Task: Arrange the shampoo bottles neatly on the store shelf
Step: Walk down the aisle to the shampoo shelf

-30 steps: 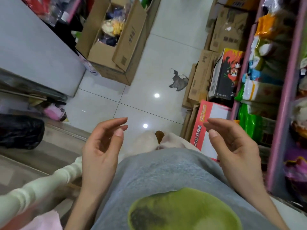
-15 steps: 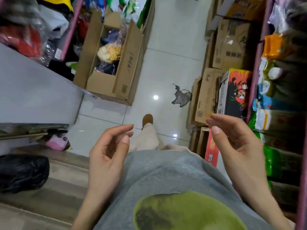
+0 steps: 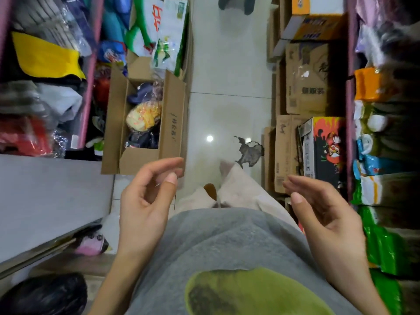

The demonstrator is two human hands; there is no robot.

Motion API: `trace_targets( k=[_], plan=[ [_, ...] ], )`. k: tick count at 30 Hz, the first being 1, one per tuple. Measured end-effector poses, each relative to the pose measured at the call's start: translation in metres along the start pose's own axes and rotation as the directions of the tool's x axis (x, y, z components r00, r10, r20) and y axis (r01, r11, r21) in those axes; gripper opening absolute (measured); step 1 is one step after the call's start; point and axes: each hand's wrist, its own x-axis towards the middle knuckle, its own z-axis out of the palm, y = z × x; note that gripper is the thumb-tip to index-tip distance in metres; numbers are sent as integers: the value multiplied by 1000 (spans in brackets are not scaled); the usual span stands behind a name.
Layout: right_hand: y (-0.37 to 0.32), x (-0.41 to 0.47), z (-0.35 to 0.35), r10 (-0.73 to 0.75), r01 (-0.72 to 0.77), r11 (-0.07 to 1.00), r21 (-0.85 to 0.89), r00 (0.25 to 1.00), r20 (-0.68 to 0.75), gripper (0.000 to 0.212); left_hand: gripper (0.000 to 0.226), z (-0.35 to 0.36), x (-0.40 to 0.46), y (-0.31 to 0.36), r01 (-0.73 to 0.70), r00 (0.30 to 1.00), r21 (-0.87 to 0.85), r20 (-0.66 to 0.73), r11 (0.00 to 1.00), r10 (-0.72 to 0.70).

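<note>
I can't make out any shampoo bottles among the blurred packets on the pink-framed shelf (image 3: 350, 137) at my right, and my left hand (image 3: 145, 201) and right hand (image 3: 327, 214) hover empty, fingers loosely curled, above my grey shirt (image 3: 227, 242) and the open cardboard box (image 3: 172, 123).

floor (image 3: 229, 64): white tile | shelf frame (image 3: 350, 110): pink | cardboard box (image 3: 172, 123): open
</note>
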Motion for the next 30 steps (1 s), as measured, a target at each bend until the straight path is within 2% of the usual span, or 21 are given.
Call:
trace_targets(
  k=[9,16,20,30],
  plan=[
    [-44,119,-13,-12,12,999,-30,1000,18,25,24,45,101,41,-24,998,-8,-54,1000,24],
    [-90,234,-40,-52,53,999,-12,998,29,26,25,99,182,80,36,996,-42,-80,998,-39],
    [-106,283,-49,-45,49,998,-42,996,83,29,23,123,222,97,32,995,-27,-89,999,-35],
    [-145,398,-41,-109,109,994,0,988,110,28,23,151,317,128,5,992,-17,-128,1000,-7]
  ],
)
